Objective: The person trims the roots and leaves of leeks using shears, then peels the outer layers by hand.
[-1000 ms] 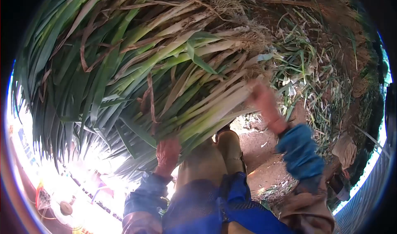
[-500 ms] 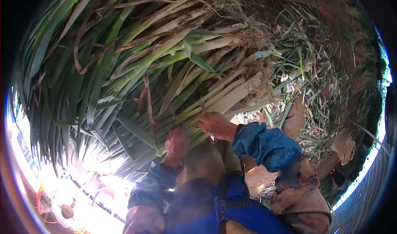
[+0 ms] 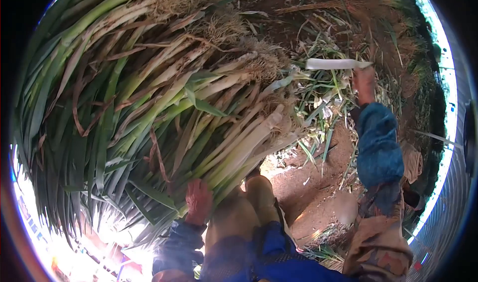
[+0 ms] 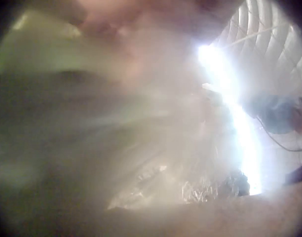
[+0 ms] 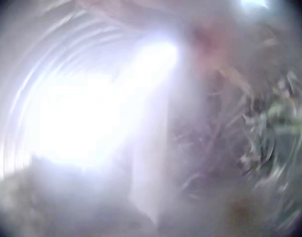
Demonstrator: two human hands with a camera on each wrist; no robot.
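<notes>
While the left hand (image 3: pixel 198 201) presses up under the leek bundle (image 3: pixel 164 108) over the knees, the right hand (image 3: pixel 364 84) grips one white stalk (image 3: pixel 332 63) held out over the litter-strewn ground (image 3: pixel 318 172) — apparently sorting; next, probably releasing it.

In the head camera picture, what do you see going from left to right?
Big bundle of green onions → left hand under it → bare dirt ground → right hand in a blue sleeve, holding a pale stalk.
</notes>
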